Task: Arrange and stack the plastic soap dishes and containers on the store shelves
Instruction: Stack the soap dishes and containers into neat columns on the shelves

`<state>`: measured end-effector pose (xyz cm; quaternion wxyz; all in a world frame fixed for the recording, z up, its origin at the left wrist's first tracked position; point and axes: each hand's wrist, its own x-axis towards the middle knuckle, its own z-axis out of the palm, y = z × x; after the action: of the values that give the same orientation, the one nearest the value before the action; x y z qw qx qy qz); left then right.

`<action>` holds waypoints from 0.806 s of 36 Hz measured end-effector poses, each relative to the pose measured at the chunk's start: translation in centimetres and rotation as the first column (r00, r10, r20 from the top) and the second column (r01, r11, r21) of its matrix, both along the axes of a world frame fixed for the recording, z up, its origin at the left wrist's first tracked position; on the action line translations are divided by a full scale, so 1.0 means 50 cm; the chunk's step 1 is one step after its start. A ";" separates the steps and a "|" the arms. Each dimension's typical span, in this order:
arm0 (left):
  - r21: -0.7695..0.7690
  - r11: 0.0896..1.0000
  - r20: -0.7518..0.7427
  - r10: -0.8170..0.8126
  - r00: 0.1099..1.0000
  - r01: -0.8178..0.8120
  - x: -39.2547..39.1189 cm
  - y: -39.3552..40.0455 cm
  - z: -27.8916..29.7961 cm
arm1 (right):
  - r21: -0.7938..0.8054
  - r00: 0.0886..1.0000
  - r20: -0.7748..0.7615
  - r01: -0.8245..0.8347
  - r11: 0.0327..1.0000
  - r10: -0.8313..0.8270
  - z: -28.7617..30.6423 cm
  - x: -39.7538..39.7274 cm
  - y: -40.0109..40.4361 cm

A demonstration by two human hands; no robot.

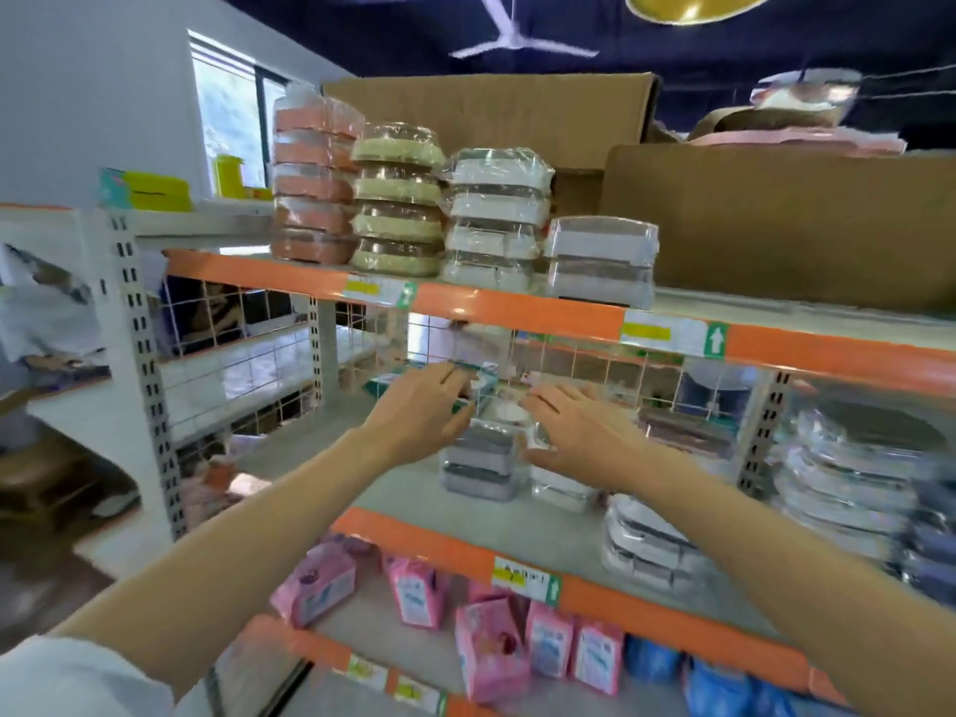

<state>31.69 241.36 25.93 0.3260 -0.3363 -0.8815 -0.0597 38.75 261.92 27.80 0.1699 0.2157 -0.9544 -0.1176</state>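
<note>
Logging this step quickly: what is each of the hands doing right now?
Left hand: fingers curled around the left side of the grey soap dish stack on the middle shelf.
Right hand: open, fingers straight against the stack's right side.

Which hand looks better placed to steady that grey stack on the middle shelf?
Left, probably. The left hand already curls against the top left side of the grey stack. The right hand lies flatter, beside the stack, over the clear pack next to it. Blur hides the exact contact.
</note>
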 end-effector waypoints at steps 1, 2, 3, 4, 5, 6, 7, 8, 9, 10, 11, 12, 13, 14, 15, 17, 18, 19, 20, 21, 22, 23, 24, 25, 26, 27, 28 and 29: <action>-0.029 0.999 0.036 0.028 0.999 -0.027 -0.011 0.000 -0.013 | 0.000 0.998 0.055 0.027 1.000 -0.027 -0.011 -0.002 0.003; -0.061 0.997 0.073 0.047 0.996 -0.043 -0.024 0.000 -0.026 | -0.006 0.994 0.102 0.051 0.999 -0.050 -0.018 -0.004 0.003; -0.091 0.995 0.105 0.059 0.993 -0.049 -0.035 0.001 -0.035 | -0.011 0.988 0.140 0.073 0.997 -0.071 -0.027 -0.010 0.004; -0.111 0.993 0.128 0.064 0.990 -0.049 -0.045 0.003 -0.042 | -0.015 0.982 0.168 0.096 0.995 -0.092 -0.034 -0.019 0.004; -0.126 0.990 0.155 0.076 0.985 -0.057 -0.055 0.005 -0.046 | -0.018 0.975 0.194 0.118 0.993 -0.113 -0.041 -0.029 0.003; -0.130 0.990 0.182 0.084 0.980 -0.061 -0.065 0.006 -0.050 | -0.027 0.967 0.219 0.139 0.990 -0.130 -0.048 -0.042 -0.001; -0.138 0.989 0.198 0.086 0.976 -0.059 -0.078 0.005 -0.056 | -0.044 0.959 0.245 0.155 0.987 -0.139 -0.055 -0.055 -0.005; -0.150 0.988 0.202 0.079 0.976 -0.048 -0.092 0.003 -0.062 | -0.062 0.951 0.271 0.168 0.984 -0.146 -0.061 -0.071 -0.011; -0.165 0.986 0.206 0.071 0.976 -0.037 -0.105 -0.001 -0.068 | -0.079 0.941 0.303 0.181 0.980 -0.150 -0.069 -0.090 -0.020; -0.169 0.985 0.216 0.060 0.975 -0.023 -0.121 -0.007 -0.075 | -0.102 0.927 0.343 0.199 0.975 -0.153 -0.077 -0.109 -0.031; -0.172 0.985 0.233 0.051 0.971 -0.010 -0.138 -0.016 -0.082 | -0.130 0.910 0.384 0.222 0.966 -0.157 -0.087 -0.132 -0.043; -0.173 0.985 0.253 0.047 0.966 -0.003 -0.158 -0.023 -0.089 | -0.153 0.896 0.413 0.243 0.958 -0.161 -0.099 -0.157 -0.054; -0.172 0.985 0.267 0.055 0.962 -0.008 -0.178 -0.031 -0.096 | -0.170 0.891 0.423 0.258 0.951 -0.166 -0.112 -0.183 -0.065; -0.167 0.986 0.272 0.064 0.960 -0.019 -0.196 -0.039 -0.103 | -0.180 0.890 0.424 0.267 0.947 -0.171 -0.125 -0.208 -0.075; -0.165 0.986 0.276 0.070 0.959 -0.024 -0.214 -0.047 -0.110 | -0.191 0.891 0.419 0.274 0.942 -0.174 -0.139 -0.234 -0.084; -0.156 0.988 0.303 0.035 0.952 0.014 -0.247 -0.064 -0.129 | -0.208 0.886 0.425 0.297 0.932 -0.187 -0.164 -0.278 -0.100; -0.157 0.987 0.323 0.015 0.946 0.038 -0.262 -0.075 -0.138 | -0.207 0.878 0.437 0.309 0.928 -0.195 -0.175 -0.301 -0.107; -0.160 0.986 0.339 0.002 0.941 0.055 -0.278 -0.088 -0.146 | -0.199 0.867 0.453 0.324 0.925 -0.206 -0.186 -0.323 -0.114; -0.161 0.985 0.349 -0.007 0.937 0.067 -0.294 -0.100 -0.155 | -0.181 0.854 0.471 0.340 0.923 -0.222 -0.196 -0.345 -0.120; -0.159 0.985 0.360 -0.010 0.933 0.071 -0.311 -0.112 -0.165 | -0.162 0.843 0.480 0.356 0.921 -0.241 -0.204 -0.366 -0.124; -0.153 0.986 0.369 -0.012 0.929 0.073 -0.328 -0.123 -0.173 | -0.145 0.834 0.484 0.374 0.916 -0.264 -0.211 -0.386 -0.126; -0.144 0.987 0.376 -0.014 0.926 0.073 -0.343 -0.133 -0.179 | -0.134 0.824 0.488 0.395 0.909 -0.286 -0.216 -0.406 -0.127; -0.135 0.988 0.386 -0.020 0.922 0.078 -0.357 -0.141 -0.185 | -0.131 0.815 0.497 0.412 0.902 -0.300 -0.220 -0.422 -0.128; -0.128 0.988 0.400 -0.027 0.916 0.085 -0.370 -0.147 -0.189 | -0.132 0.809 0.502 0.421 0.897 -0.306 -0.224 -0.436 -0.128; -0.123 0.988 0.412 -0.031 0.910 0.090 -0.381 -0.153 -0.193 | -0.127 0.802 0.508 0.430 0.894 -0.314 -0.228 -0.448 -0.128; -0.121 0.989 0.424 -0.031 0.905 0.090 -0.391 -0.158 -0.198 | -0.116 0.793 0.517 0.438 0.891 -0.322 -0.232 -0.459 -0.127; -0.120 0.989 0.435 -0.029 0.900 0.089 -0.399 -0.162 -0.202 | -0.099 0.778 0.530 0.452 0.886 -0.338 -0.236 -0.470 -0.125; -0.121 0.989 0.446 -0.027 0.895 0.090 -0.406 -0.166 -0.206 | -0.078 0.756 0.547 0.473 0.878 -0.359 -0.241 -0.483 -0.122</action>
<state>11.37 233.06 15.63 0.0909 -0.3621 -0.9240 -0.0833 14.60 255.84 15.72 -0.1013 0.0011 -0.9948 0.0117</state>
